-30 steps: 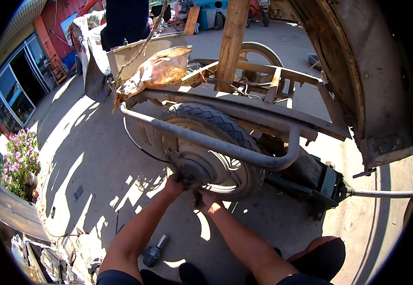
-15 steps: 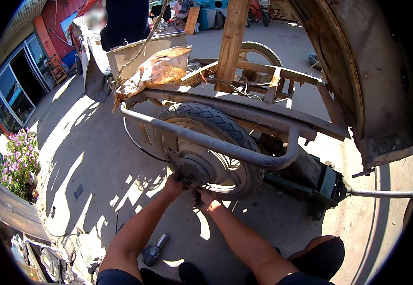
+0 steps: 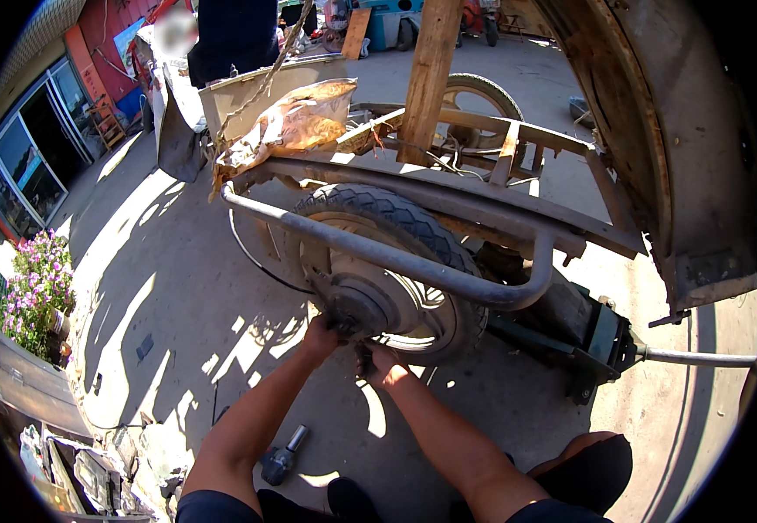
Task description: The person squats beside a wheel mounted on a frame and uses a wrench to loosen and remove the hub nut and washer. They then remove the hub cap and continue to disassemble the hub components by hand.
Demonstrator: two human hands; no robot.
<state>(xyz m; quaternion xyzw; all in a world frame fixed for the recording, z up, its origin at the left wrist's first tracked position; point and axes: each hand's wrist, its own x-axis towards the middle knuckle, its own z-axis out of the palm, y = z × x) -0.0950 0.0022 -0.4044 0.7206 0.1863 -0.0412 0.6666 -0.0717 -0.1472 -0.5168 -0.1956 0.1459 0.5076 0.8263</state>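
Hands meet at the wheel hub (image 3: 363, 301): left hand (image 3: 322, 333) gripping its lower edge, right hand (image 3: 378, 363) closed just beneath it, under the bent metal bar (image 3: 396, 260).

1. A crumpled tan and orange plastic bag (image 3: 295, 122) is lying on the vehicle frame, above the wheel.
2. A red wall panel with a pale blue picture (image 3: 125, 39) is showing at upper left, too small to make out.
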